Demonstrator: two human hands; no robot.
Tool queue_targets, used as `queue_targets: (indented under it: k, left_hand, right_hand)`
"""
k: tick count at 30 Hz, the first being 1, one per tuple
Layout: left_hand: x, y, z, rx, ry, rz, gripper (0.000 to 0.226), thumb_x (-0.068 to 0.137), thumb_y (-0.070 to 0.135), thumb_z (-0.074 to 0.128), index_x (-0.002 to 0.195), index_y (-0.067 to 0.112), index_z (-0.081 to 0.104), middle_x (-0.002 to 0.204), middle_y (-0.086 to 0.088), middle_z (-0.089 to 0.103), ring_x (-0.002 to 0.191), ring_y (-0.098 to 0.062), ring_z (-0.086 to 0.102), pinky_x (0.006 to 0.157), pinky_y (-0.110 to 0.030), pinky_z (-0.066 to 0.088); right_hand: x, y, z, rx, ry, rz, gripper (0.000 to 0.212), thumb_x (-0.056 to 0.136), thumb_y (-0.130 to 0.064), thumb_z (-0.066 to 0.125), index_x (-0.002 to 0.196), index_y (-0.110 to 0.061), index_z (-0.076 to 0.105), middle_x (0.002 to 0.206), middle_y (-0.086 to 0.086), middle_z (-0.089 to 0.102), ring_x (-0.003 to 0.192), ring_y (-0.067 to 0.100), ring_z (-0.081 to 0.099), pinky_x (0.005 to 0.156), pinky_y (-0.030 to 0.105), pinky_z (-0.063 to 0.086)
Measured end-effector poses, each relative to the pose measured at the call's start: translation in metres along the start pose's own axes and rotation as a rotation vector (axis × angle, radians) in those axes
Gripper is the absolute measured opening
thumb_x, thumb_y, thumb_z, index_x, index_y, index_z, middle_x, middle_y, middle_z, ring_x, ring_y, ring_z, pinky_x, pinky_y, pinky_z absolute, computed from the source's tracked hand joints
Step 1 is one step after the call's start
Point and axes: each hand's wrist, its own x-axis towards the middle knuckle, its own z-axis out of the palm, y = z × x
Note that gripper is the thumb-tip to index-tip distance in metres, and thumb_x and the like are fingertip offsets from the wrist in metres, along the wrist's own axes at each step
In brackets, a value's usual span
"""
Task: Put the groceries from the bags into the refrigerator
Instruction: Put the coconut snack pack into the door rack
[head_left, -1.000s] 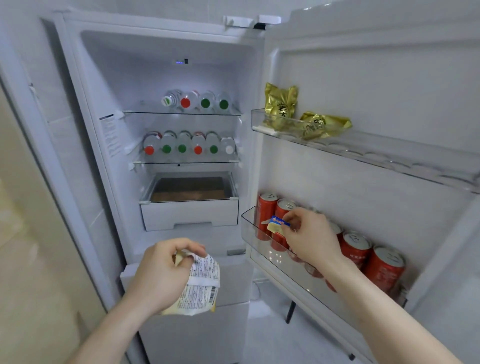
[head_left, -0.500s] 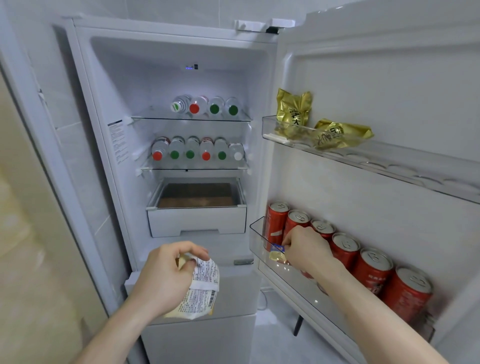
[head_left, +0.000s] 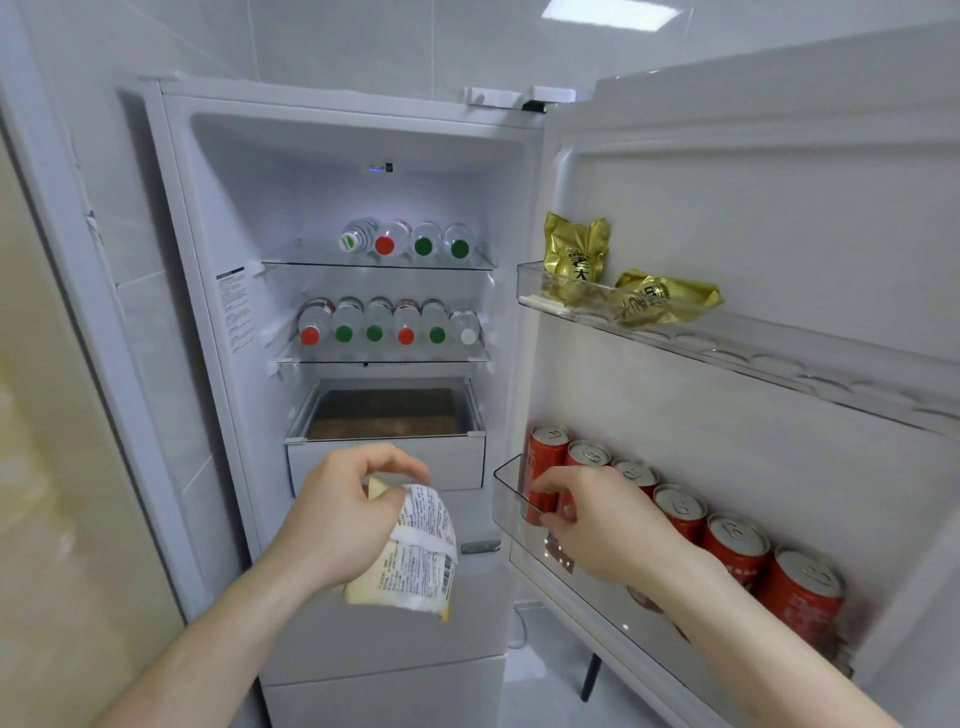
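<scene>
Gripping a yellow printed packet by its top, the left hand holds it before the open refrigerator. The right hand reaches into the lower door bin, fingers curled beside a row of red cans; whether they hold anything cannot be told. Gold pouches sit in the upper door shelf.
</scene>
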Motion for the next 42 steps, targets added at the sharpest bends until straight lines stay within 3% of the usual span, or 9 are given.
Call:
queue_targets:
  k: [6,9,14,18,21,25,32,37,42]
  left_hand:
    - [0.041,0.040,-0.001,-0.440,0.003,-0.120,0.040,0.088,-0.013,0.055,0.098,0.018,0.077,0.111,0.002,0.074,0.104,-0.018,0.070,0.089,-0.041,0.059]
    - [0.058,0.061,0.003,-0.645,0.030,-0.182,0.041,0.088,-0.017,0.049,0.099,0.013,0.073,0.114,-0.005,0.073,0.101,-0.021,0.070,0.072,-0.034,0.057]
    - [0.061,0.102,0.005,-0.924,0.096,-0.222,0.042,0.088,-0.020,0.045,0.095,0.012,0.071,0.106,-0.005,0.072,0.086,-0.017,0.070,0.059,-0.032,0.057]
    - [0.056,0.126,0.005,-0.939,0.084,-0.204,0.039,0.091,-0.016,0.048,0.096,0.015,0.072,0.110,-0.003,0.071,0.084,-0.016,0.069,0.080,-0.042,0.062]
    - [0.051,0.140,0.006,-0.929,0.097,-0.190,0.037,0.093,-0.012,0.050,0.094,0.017,0.073,0.098,0.001,0.070,0.081,-0.016,0.068,0.094,-0.049,0.058]
    - [0.045,0.158,0.009,-0.968,0.123,-0.168,0.038,0.093,-0.013,0.049,0.091,0.016,0.073,0.093,0.000,0.068,0.083,-0.021,0.068,0.091,-0.043,0.057]
    - [0.044,0.193,0.011,-1.029,0.118,-0.121,0.019,0.098,0.001,0.059,0.095,0.015,0.073,0.092,-0.003,0.070,0.067,-0.008,0.068,0.057,-0.017,0.057]
    - [0.045,0.218,0.007,-1.064,0.047,-0.079,0.014,0.099,0.005,0.058,0.092,0.010,0.069,0.100,-0.015,0.074,0.089,-0.027,0.074,0.078,-0.033,0.062]
    - [0.045,0.234,-0.002,-0.919,-0.156,0.072,0.032,0.102,0.040,0.053,0.111,0.011,0.063,0.115,-0.005,0.067,0.084,-0.026,0.076,0.065,-0.037,0.063]
  right_hand:
    - [-0.038,-0.049,-0.043,0.008,0.049,-0.279,0.061,0.080,-0.055,0.076,0.133,-0.046,0.049,0.111,-0.030,0.043,0.090,-0.001,0.048,0.081,0.023,0.051]
    - [-0.040,-0.058,-0.051,-0.065,0.200,-0.281,0.069,0.074,-0.070,0.074,0.131,-0.049,0.042,0.120,-0.030,0.041,0.095,0.000,0.046,0.083,0.027,0.051]
    - [-0.034,-0.058,-0.067,-0.088,0.470,-0.287,0.046,0.083,-0.062,0.070,0.121,-0.042,0.055,0.121,-0.023,0.052,0.100,0.005,0.058,0.075,0.032,0.057]
    - [-0.035,-0.054,-0.090,-0.053,0.588,-0.266,0.013,0.093,-0.042,0.069,0.106,-0.040,0.070,0.106,-0.020,0.065,0.082,0.002,0.063,0.067,0.025,0.052]
    - [-0.042,-0.052,-0.103,0.003,0.540,-0.279,0.030,0.089,-0.036,0.071,0.117,-0.042,0.067,0.111,-0.023,0.064,0.091,0.000,0.062,0.073,0.024,0.053]
    - [-0.051,-0.056,-0.111,-0.065,0.454,-0.306,0.052,0.080,-0.044,0.074,0.128,-0.046,0.053,0.124,-0.027,0.056,0.104,0.000,0.056,0.076,0.022,0.049]
    - [-0.041,-0.044,-0.138,-0.039,0.841,-0.337,0.008,0.089,-0.032,0.074,0.096,-0.034,0.077,0.090,-0.019,0.073,0.074,0.005,0.066,0.066,0.028,0.058]
    - [-0.036,-0.034,-0.176,0.064,0.863,-0.251,0.009,0.090,-0.023,0.072,0.088,-0.031,0.076,0.076,-0.021,0.070,0.068,0.005,0.065,0.069,0.027,0.055]
    - [-0.037,-0.014,-0.234,0.274,0.906,-0.082,0.008,0.091,-0.022,0.072,0.084,-0.025,0.076,0.078,-0.014,0.073,0.057,0.008,0.070,0.059,0.030,0.061]
